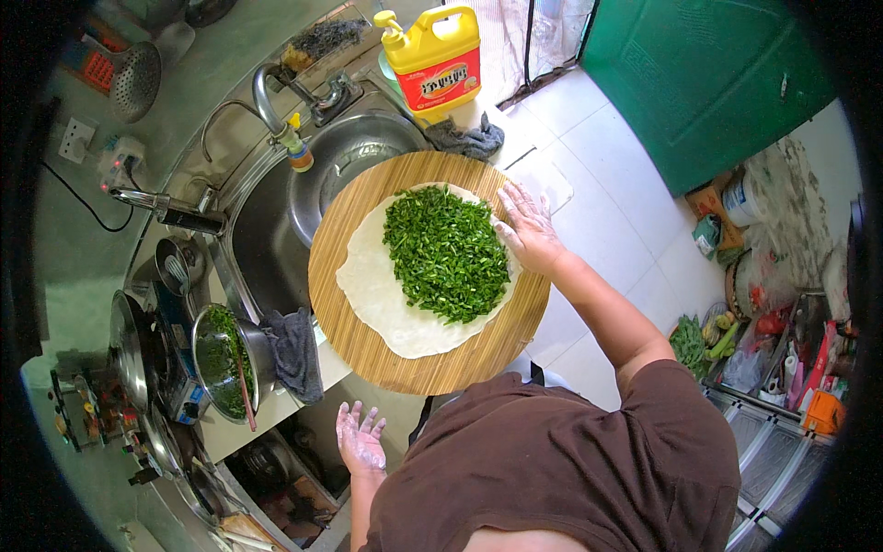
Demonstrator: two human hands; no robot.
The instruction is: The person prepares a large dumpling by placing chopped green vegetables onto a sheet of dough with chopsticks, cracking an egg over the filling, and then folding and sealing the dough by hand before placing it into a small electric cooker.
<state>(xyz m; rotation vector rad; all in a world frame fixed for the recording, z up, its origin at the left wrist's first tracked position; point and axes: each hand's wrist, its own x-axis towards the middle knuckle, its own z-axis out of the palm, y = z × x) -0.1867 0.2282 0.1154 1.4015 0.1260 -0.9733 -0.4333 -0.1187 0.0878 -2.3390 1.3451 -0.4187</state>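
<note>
A thin round sheet of dough [372,279] lies on a round bamboo-striped board [345,338]. Chopped green chives [448,259] cover the dough's upper right side, leaving its left and lower parts bare. My right hand [528,231], dusted with flour, rests at the right edge of the board, its thumb against the dough's rim and its fingers spread. Off the board, below and to the left, my left hand [362,441] is raised palm up with floury fingers apart and nothing in it. A steel bowl [259,359] at the left holds more chopped chives and a pair of chopsticks [245,393].
Behind the board is a steel sink [265,228] with a basin [314,159] and faucet [265,103]. A yellow detergent jug [434,62] and dark cloth [469,138] stand beyond. Another cloth [293,352] hangs beside the bowl. A green door [717,76] is at the right.
</note>
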